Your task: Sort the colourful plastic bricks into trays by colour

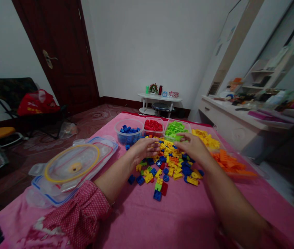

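Note:
Over the left side of a mixed pile of toy building bricks (171,160), my left hand (144,149) hovers with fingers loosely bent and apart, and I see nothing in it. My right hand (193,145) is at the front edge of a clear tub of green bricks (175,127). Its thumb and forefinger close on a green brick (179,138). The pile has yellow, blue, red, green and orange pieces. Nearest to me lie a blue brick (157,195) and a red brick (164,188).
Behind the pile stand a round tub of blue bricks (128,133) and a tub of red bricks (153,126). Yellow bricks (206,139) and orange bricks (231,164) fill containers on the right. Stacked lids (75,167) lie left on the pink cloth (162,224).

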A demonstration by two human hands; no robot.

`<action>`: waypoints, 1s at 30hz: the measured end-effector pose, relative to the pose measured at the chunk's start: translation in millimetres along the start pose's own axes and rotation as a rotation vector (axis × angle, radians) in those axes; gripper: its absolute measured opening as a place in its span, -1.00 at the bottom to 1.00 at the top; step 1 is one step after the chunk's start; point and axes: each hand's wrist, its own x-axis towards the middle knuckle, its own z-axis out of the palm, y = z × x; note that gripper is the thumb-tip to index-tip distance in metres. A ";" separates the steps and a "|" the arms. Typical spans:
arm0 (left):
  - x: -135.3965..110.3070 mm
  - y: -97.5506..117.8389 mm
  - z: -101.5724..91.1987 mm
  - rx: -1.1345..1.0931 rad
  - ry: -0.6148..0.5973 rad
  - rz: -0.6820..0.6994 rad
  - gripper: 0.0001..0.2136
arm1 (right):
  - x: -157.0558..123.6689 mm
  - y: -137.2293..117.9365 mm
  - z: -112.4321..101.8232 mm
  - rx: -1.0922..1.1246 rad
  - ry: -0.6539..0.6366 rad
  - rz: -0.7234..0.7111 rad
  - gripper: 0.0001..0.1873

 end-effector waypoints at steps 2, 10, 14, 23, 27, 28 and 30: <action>1.0 -2.6 -0.3 0.063 0.014 0.041 -0.77 | 4.1 1.0 -1.0 0.089 0.271 -0.054 -0.31; 3.5 -19.0 0.3 0.722 0.026 0.438 -0.81 | -1.9 -7.1 -2.7 -0.215 0.182 -0.100 -0.71; 2.1 -26.2 -2.1 0.926 -0.191 0.482 -0.72 | -8.4 -9.7 -13.8 -0.496 -0.217 -0.049 -0.81; 1.7 -30.2 -3.0 1.450 -0.255 0.716 -0.66 | -27.6 -29.5 -14.4 -0.931 -0.472 0.106 -0.66; -1.4 -31.0 0.9 1.555 -0.241 0.777 -0.69 | -27.8 -27.2 -11.5 -0.922 -0.479 0.084 -0.66; -1.9 -30.9 1.6 1.557 -0.230 0.784 -0.72 | -27.3 -25.2 -11.4 -0.909 -0.479 0.073 -0.68; -2.1 -30.4 2.4 1.530 -0.204 0.784 -0.77 | -26.5 -21.4 -10.9 -0.893 -0.478 0.064 -0.73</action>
